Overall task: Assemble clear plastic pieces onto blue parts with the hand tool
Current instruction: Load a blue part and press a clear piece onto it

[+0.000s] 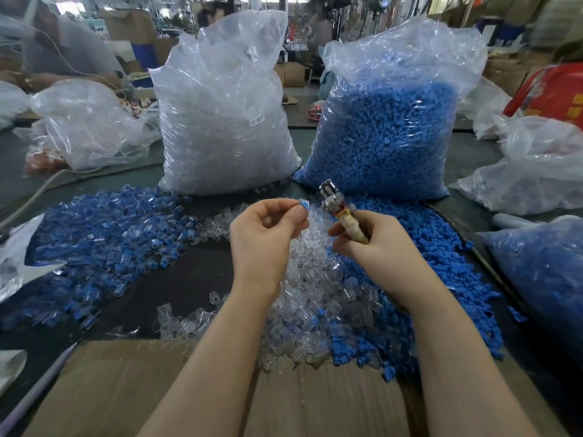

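My left hand pinches a small blue part between thumb and fingertips, raised above the heap. My right hand grips the hand tool, a metal head on a tape-wrapped handle, pointing up and left, a short gap from the blue part. Under both hands lies a heap of clear plastic pieces. Loose blue parts spread to the right of it. A pile of assembled blue-and-clear pieces covers the left of the table.
Two tall plastic bags stand behind the heaps: one of clear pieces, one of blue parts. More bags lie at the far left and right. A cardboard sheet covers the near edge. Another person works at back left.
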The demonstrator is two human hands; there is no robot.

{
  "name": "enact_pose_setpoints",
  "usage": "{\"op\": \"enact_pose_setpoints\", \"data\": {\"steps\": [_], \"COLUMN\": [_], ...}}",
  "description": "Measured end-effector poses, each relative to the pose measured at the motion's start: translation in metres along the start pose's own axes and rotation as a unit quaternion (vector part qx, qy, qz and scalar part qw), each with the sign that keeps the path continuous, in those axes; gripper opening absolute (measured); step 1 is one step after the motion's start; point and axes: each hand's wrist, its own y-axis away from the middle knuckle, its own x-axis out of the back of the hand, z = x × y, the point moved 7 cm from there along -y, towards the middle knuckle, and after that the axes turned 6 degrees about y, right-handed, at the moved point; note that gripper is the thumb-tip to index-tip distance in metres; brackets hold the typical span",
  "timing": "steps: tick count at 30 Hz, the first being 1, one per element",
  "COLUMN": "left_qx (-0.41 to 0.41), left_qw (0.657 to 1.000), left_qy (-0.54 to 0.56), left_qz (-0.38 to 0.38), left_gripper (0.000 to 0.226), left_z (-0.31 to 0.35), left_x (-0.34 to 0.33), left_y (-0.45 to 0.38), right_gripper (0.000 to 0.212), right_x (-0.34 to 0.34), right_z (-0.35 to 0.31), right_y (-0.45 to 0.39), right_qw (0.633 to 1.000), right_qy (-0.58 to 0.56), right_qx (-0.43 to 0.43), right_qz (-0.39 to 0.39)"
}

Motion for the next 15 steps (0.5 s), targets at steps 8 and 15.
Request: {"op": "enact_pose_setpoints", "data": {"steps": [8, 15], "left_qx": [-0.008, -0.017], "left_qw": [1.0, 0.999], "left_qy": [0.024, 0.026], "left_qz": [-0.017, -0.037], "left_gripper": [0.011, 0.012], "left_z": [0.0, 0.001], "left_x": [-0.001, -0.002], "left_y": [-0.002, -0.002], "right_gripper": [0.009, 0.013], "right_x": [-0.012, -0.015], "right_z": [-0.006, -0.006], "right_y": [-0.001, 0.0], "right_qw": [0.997, 0.996], "right_qy": [0.039, 0.05], "right_qx": [0.029, 0.037], "right_qz": [-0.057, -0.064]}}
